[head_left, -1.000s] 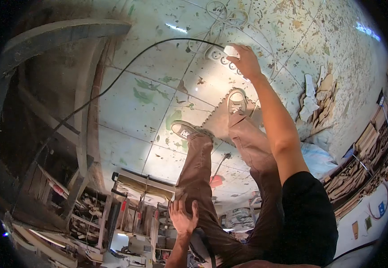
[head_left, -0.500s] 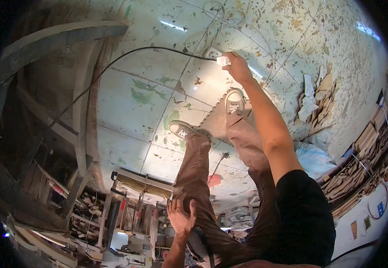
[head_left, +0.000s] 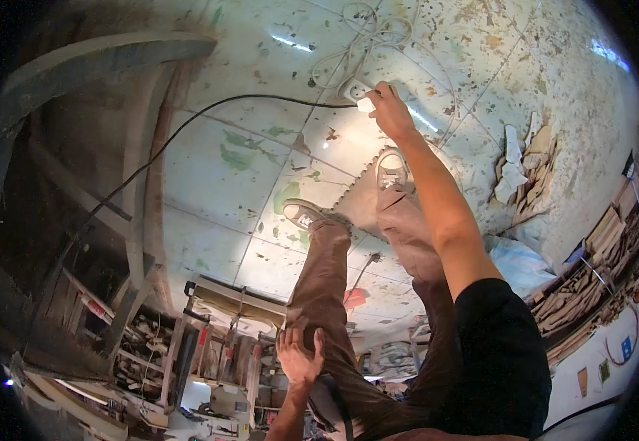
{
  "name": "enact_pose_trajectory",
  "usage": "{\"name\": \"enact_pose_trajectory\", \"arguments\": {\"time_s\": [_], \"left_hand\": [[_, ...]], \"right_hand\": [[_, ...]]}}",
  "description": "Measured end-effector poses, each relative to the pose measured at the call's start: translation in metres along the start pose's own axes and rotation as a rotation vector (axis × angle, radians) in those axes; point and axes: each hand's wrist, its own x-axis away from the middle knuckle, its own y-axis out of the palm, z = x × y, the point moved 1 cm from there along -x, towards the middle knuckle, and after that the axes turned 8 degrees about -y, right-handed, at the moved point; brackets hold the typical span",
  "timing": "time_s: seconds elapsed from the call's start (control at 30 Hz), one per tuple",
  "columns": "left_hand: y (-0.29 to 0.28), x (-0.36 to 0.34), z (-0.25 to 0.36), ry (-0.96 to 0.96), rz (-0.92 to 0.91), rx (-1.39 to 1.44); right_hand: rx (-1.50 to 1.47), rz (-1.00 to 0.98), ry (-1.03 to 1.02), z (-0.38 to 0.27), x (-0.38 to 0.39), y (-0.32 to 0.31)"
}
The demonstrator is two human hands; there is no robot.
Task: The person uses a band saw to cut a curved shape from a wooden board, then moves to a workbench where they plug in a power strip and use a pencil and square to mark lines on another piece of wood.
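My right hand (head_left: 391, 114) reaches down to the floor, its fingers closed round a white plug (head_left: 366, 105). A black cable (head_left: 261, 98) runs from the plug leftward across the tiles to the dark wooden frame. Just beyond the plug lies a white power strip (head_left: 354, 90) with a round socket facing up. The plug appears to be outside that socket; whether they touch I cannot tell. My left hand (head_left: 300, 356) rests on my left leg (head_left: 318, 294) in brown trousers, fingers stretched out and holding nothing.
A pale cord (head_left: 378, 37) lies looped behind the power strip. A brown saw-toothed piece (head_left: 360, 202) lies by my shoes. At left stands a dark wooden frame (head_left: 139, 147). Torn scraps (head_left: 533, 158) and a plastic bag (head_left: 518, 261) lie right, beside stacked wood (head_left: 591, 272).
My right hand has shifted slightly with the plug, and more of the power strip's socket shows. The black cable has sagged a little. My left hand stays on my leg.
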Motion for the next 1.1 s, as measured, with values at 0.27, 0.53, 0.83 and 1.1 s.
{"name": "enact_pose_trajectory", "arguments": {"time_s": [0.27,0.53,0.83,1.1], "left_hand": [[-0.001,-0.007,-0.006,-0.046,-0.018,0.016],[0.005,0.003,-0.001,0.049,0.051,-0.025],[0.031,0.042,0.024,0.163,0.246,-0.162],[-0.078,0.109,0.152,0.297,0.361,0.435]], "right_hand": [[0.279,-0.063,-0.127,0.005,-0.004,0.011],[0.234,-0.102,0.059,-0.024,0.013,-0.032],[-0.134,-0.103,0.415,-0.069,0.252,-0.154],[-0.093,-0.178,0.647,-0.009,0.343,-0.349]]}}
